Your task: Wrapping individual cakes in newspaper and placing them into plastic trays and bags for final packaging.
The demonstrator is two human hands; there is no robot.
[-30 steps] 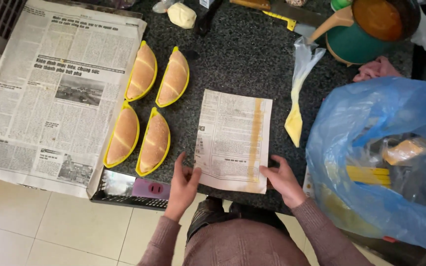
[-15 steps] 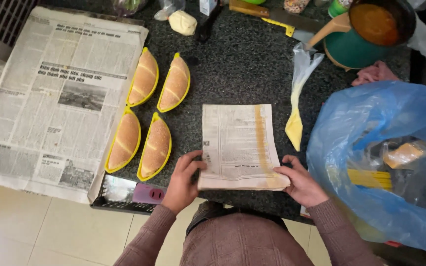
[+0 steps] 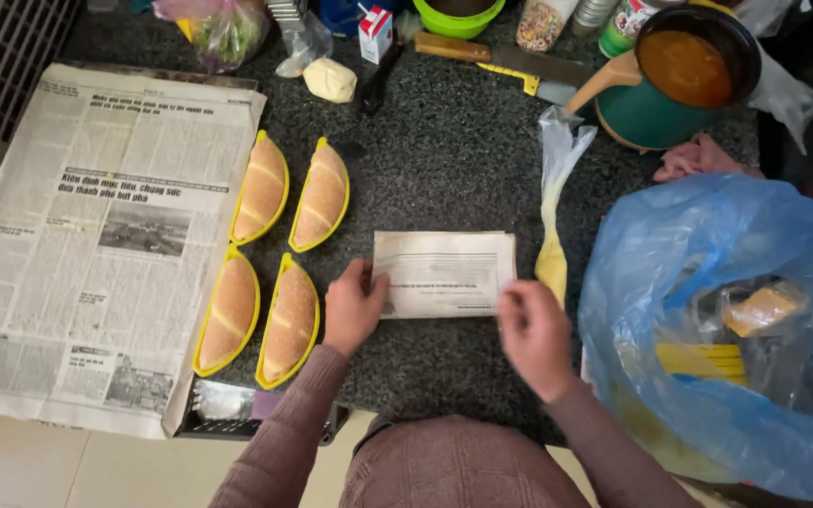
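Paper, folded: a printed sheet (image 3: 444, 274) lies flat on the dark speckled counter (image 3: 444, 160), between four bread halves in yellow trays (image 3: 275, 254) and a piping bag of yellow cream (image 3: 554, 212). Our left hand (image 3: 352, 306) presses fingertips on its lower-left corner; our right hand (image 3: 531, 331) hovers at the lower-right edge, blurred, so we cannot tell its grip. We judge the sheet light, limp, easily creased, best taken at corners. Its long axis runs left-right across the counter.
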